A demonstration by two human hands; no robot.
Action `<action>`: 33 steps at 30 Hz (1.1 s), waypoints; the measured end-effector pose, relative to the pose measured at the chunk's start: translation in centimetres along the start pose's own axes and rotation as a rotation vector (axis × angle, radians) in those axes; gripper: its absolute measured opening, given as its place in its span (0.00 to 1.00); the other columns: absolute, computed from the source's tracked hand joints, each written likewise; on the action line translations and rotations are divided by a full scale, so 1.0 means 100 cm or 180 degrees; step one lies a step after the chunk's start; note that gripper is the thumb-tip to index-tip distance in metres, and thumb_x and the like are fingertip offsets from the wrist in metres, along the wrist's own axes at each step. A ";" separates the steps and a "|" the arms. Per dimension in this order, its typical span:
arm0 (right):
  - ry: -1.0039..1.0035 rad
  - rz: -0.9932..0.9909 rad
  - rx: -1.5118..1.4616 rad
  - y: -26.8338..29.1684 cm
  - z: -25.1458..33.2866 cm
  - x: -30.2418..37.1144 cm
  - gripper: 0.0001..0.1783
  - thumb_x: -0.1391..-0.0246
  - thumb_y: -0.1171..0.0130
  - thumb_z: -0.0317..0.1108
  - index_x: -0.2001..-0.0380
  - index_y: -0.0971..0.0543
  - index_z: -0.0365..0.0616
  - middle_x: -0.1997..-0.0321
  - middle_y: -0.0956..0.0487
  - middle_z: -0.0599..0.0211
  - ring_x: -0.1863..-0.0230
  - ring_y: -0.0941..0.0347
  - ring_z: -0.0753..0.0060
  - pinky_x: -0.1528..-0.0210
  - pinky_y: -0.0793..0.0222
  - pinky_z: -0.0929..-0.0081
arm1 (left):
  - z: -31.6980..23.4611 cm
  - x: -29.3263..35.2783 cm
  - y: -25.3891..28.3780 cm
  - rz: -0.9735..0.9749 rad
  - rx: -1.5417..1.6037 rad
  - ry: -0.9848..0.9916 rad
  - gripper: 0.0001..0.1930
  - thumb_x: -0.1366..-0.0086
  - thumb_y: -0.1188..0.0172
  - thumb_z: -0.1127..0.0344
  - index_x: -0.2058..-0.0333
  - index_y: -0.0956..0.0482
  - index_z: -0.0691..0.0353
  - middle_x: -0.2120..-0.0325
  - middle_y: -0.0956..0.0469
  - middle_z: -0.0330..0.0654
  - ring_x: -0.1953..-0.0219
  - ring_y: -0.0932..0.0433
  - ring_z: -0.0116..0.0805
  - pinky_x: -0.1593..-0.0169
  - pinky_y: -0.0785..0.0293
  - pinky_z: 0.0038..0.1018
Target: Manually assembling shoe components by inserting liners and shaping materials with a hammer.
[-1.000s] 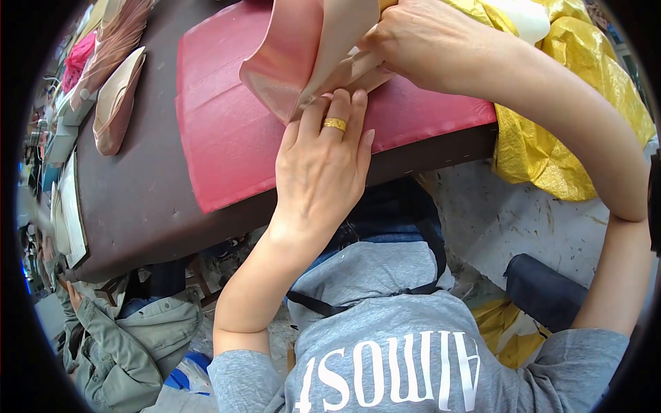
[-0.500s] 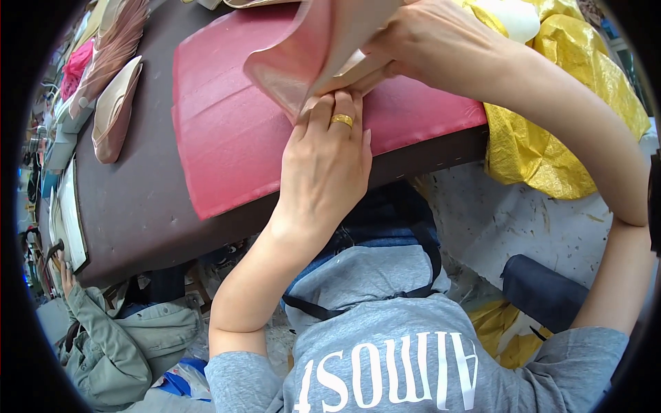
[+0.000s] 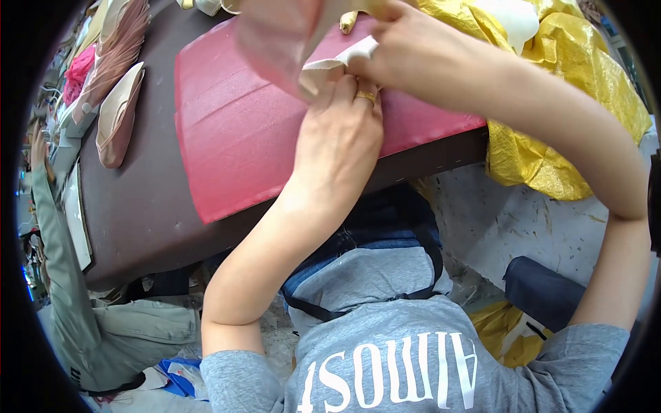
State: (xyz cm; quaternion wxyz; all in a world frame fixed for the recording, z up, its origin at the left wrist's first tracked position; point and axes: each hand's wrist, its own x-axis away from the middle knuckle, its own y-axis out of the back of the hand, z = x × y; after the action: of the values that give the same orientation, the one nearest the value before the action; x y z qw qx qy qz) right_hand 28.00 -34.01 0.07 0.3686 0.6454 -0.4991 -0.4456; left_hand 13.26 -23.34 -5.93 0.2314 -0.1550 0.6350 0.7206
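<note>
A pink satin fabric piece with a pale lining (image 3: 275,38), probably a shoe upper, is held above the red mat (image 3: 227,131); its upper part is blurred by motion. My left hand (image 3: 337,134), with a gold ring, has its fingers closed on the piece's near edge. My right hand (image 3: 396,51) comes in from the right and pinches the pale edge close to the left fingertips. What lies between the right fingertips is partly hidden. A small gold-coloured object (image 3: 348,22) lies on the mat behind the hands.
Pink satin shoe uppers (image 3: 120,117) lie at the brown table's (image 3: 138,213) left. Yellow woven sheeting (image 3: 551,117) bunches up on the right. At far left a co-worker's green-grey sleeve (image 3: 65,275) reaches along the table. A dark blue rolled item (image 3: 544,292) sits lower right.
Both hands have shifted slightly, the left one up and to the right, the right one closer to me. The fabric has swung left. The co-worker's arm has reached farther forward.
</note>
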 end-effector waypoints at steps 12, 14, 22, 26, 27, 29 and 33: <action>0.0221 -0.0391 -0.0249 0.017 0.032 -0.026 0.06 0.49 0.44 0.30 0.69 0.27 0.41 0.79 0.25 0.68 0.76 0.31 0.63 0.63 0.31 0.71 | 0.044 0.060 0.044 0.0234 -0.0561 -0.0645 0.09 0.47 0.44 0.74 0.66 0.20 0.70 0.70 0.24 0.48 0.72 0.28 0.36 0.66 0.29 0.25; 0.0248 -0.0286 -0.0358 0.015 0.043 -0.040 0.06 0.49 0.44 0.30 0.69 0.27 0.40 0.80 0.25 0.68 0.77 0.30 0.63 0.62 0.31 0.71 | 0.048 0.086 0.050 0.0109 -0.0554 -0.0565 0.12 0.47 0.43 0.73 0.63 0.20 0.70 0.68 0.24 0.47 0.71 0.29 0.35 0.64 0.29 0.25; 0.0192 0.0013 -0.0571 0.006 0.059 -0.056 0.05 0.50 0.44 0.30 0.71 0.27 0.40 0.82 0.26 0.67 0.77 0.28 0.67 0.65 0.30 0.72 | 0.036 0.092 0.063 0.0224 -0.0119 0.0320 0.18 0.48 0.41 0.72 0.57 0.21 0.70 0.64 0.25 0.46 0.68 0.31 0.35 0.59 0.31 0.26; 0.0323 -0.0167 -0.0287 0.011 0.058 -0.057 0.04 0.51 0.42 0.29 0.72 0.26 0.42 0.81 0.25 0.69 0.75 0.26 0.69 0.66 0.30 0.73 | 0.033 0.076 0.062 0.0384 -0.0305 0.0516 0.18 0.49 0.40 0.72 0.58 0.21 0.70 0.62 0.25 0.48 0.68 0.31 0.36 0.59 0.31 0.27; 0.0338 -0.0165 -0.0279 0.013 0.056 -0.056 0.04 0.51 0.42 0.29 0.72 0.26 0.42 0.81 0.25 0.69 0.75 0.26 0.69 0.66 0.30 0.73 | 0.032 0.075 0.059 0.0374 -0.0307 0.0529 0.18 0.49 0.40 0.72 0.58 0.21 0.70 0.62 0.25 0.48 0.68 0.31 0.36 0.59 0.31 0.27; 0.0715 -0.0509 0.0178 0.017 0.047 -0.050 0.04 0.52 0.41 0.29 0.72 0.25 0.44 0.80 0.24 0.70 0.74 0.25 0.68 0.65 0.30 0.74 | 0.030 0.077 0.052 0.0406 -0.0300 0.0401 0.19 0.48 0.40 0.73 0.55 0.21 0.67 0.62 0.25 0.44 0.67 0.29 0.35 0.58 0.29 0.27; 0.0998 -0.0750 0.0408 0.028 0.035 -0.038 0.05 0.53 0.40 0.29 0.72 0.25 0.45 0.77 0.22 0.71 0.72 0.25 0.68 0.64 0.30 0.73 | 0.028 0.082 0.050 0.0363 -0.0289 0.0241 0.20 0.48 0.40 0.75 0.53 0.20 0.66 0.62 0.24 0.43 0.66 0.28 0.35 0.58 0.29 0.26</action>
State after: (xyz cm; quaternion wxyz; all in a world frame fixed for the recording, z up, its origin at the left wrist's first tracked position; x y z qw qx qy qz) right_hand 23.42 -31.08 2.27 0.3452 0.7829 -0.3840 -0.3470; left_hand 3.91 -19.86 -5.55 0.1585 -0.1560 0.6177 0.7543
